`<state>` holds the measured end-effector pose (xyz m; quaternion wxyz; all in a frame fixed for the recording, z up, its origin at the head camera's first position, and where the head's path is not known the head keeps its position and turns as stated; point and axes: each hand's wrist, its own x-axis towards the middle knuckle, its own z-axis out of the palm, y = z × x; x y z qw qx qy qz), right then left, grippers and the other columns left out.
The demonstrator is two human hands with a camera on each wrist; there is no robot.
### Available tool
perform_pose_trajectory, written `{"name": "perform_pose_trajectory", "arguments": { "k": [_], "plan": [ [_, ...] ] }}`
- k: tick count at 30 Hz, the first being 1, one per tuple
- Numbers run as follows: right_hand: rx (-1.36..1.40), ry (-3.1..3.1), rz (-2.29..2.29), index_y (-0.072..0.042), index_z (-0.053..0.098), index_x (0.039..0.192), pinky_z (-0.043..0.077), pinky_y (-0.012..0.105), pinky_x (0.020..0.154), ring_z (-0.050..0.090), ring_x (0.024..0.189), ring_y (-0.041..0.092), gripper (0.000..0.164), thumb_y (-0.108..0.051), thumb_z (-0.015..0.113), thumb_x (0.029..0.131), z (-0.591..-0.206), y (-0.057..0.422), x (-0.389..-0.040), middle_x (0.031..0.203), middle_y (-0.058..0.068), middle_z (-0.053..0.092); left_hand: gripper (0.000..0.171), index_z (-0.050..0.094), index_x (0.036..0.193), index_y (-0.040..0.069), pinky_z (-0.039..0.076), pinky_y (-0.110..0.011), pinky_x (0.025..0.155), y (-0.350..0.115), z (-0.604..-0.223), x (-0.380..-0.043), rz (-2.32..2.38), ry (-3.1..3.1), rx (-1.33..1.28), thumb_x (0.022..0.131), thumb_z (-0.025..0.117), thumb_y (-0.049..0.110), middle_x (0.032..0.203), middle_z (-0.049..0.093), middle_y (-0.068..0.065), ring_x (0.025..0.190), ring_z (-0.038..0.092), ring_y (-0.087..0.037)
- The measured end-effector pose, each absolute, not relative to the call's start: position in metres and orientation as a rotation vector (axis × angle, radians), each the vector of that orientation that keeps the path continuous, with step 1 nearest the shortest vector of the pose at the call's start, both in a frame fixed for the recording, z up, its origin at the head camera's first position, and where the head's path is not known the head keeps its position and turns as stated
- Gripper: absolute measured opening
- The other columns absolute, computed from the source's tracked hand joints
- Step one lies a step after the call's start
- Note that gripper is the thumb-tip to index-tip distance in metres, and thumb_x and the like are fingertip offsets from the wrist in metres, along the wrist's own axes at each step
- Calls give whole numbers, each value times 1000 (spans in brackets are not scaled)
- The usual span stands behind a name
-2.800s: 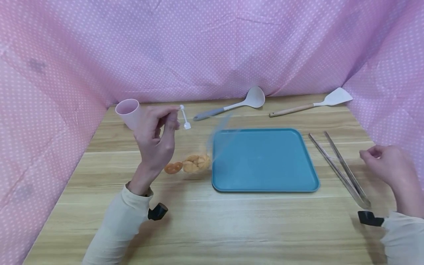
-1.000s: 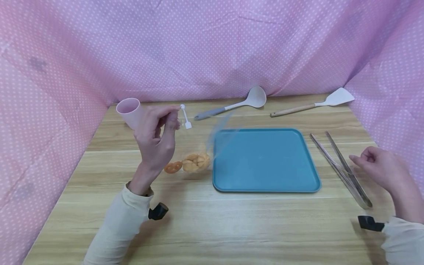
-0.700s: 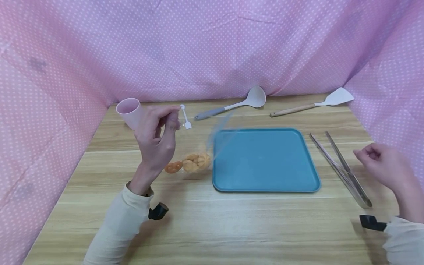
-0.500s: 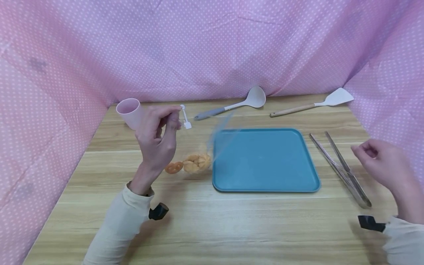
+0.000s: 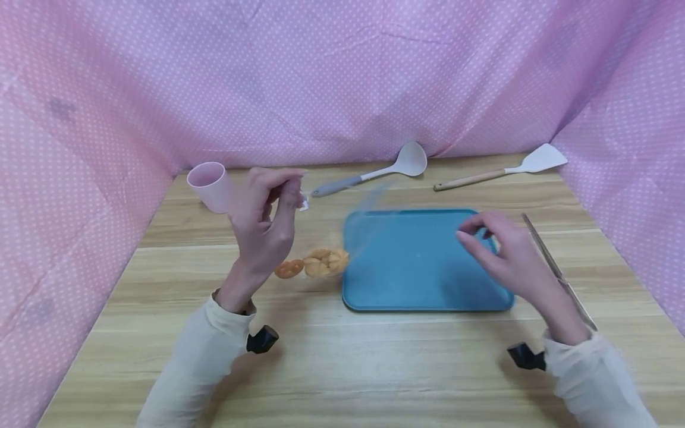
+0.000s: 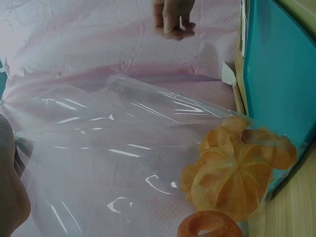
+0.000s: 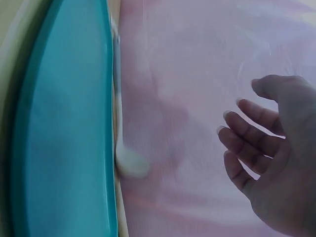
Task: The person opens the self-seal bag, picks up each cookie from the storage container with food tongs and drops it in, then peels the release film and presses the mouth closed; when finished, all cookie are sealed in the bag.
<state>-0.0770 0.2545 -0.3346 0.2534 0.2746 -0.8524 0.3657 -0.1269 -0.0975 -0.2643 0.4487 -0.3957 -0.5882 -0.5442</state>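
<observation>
My left hand (image 5: 264, 217) is raised over the table's left half, thumb and fingers pinching the gathered neck of a clear plastic bag (image 6: 123, 123). Toy-like bread pieces (image 6: 234, 177), one round and grooved, hang at the bag's bottom. A brown pretzel-shaped piece (image 5: 289, 268) shows beside them; whether it is inside the bag is unclear. Above the right part of a blue tray (image 5: 396, 261), my right hand (image 5: 508, 252) has loosely bent fingers apart from the thumb, holding nothing. It partly covers metal tongs (image 5: 551, 261). A small white piece (image 5: 304, 202) peeks out by the left fingertips.
A pink cup (image 5: 214, 190) stands at the back left. Along the back edge lie a ladle (image 5: 409, 160) with a grey handle and a white spatula (image 5: 540, 159) with a wooden handle. Pink dotted cloth (image 5: 342, 77) walls the table's back and sides.
My right hand has moved left from beyond the tongs to over the tray, its fingers spreading. The left hand, with the bag, has shifted slightly right, covering most of the small white piece.
</observation>
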Motion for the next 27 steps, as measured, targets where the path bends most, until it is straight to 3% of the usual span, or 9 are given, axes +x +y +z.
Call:
{"name": "perform_pose_trajectory", "arguments": {
  "k": [6, 10, 18, 22, 27],
  "plan": [
    [736, -2213, 1413, 6, 64, 119, 51, 20, 82, 63, 103, 13, 23, 10, 62, 96, -331, 203, -87, 111, 12, 71, 10, 69, 99, -11, 47, -16, 59, -89, -264, -127, -1304, -1456, -970, 99, 65, -2, 79, 58, -19, 62, 57, -21],
    [635, -2149, 1692, 8, 60, 126, 53, 23, 85, 65, 107, 17, 23, 5, 56, 103, -327, 181, -92, 114, 15, 71, 13, 69, 98, -11, 47, -16, 58, -87, -264, -126, -1303, -1455, -966, 100, 64, 0, 78, 58, -18, 61, 57, -20],
    [693, -1852, 1813, 16, 60, 103, 56, 27, 80, 68, 90, 17, 11, 8, 53, 103, -327, 163, -100, 94, 6, 73, 8, 67, 100, -14, 51, -17, 60, -88, -260, -123, -1351, -1437, -965, 98, 63, -8, 82, 58, -21, 62, 59, -23],
    [690, -1737, 1754, 19, 60, 99, 54, 25, 79, 69, 87, 16, 18, 2, 57, 103, -323, 164, -99, 92, 3, 72, 13, 65, 101, -16, 51, -18, 58, -91, -260, -121, -1400, -1434, -937, 100, 63, -3, 81, 56, -23, 64, 61, -20],
    [735, -1617, 1729, 21, 60, 97, 52, 25, 78, 68, 87, 18, 27, -5, 63, 103, -313, 167, -96, 94, 8, 73, 14, 64, 102, -17, 48, -18, 56, -94, -264, -119, -1474, -1439, -892, 99, 64, -4, 79, 56, -22, 66, 61, -15]
  ]
}}
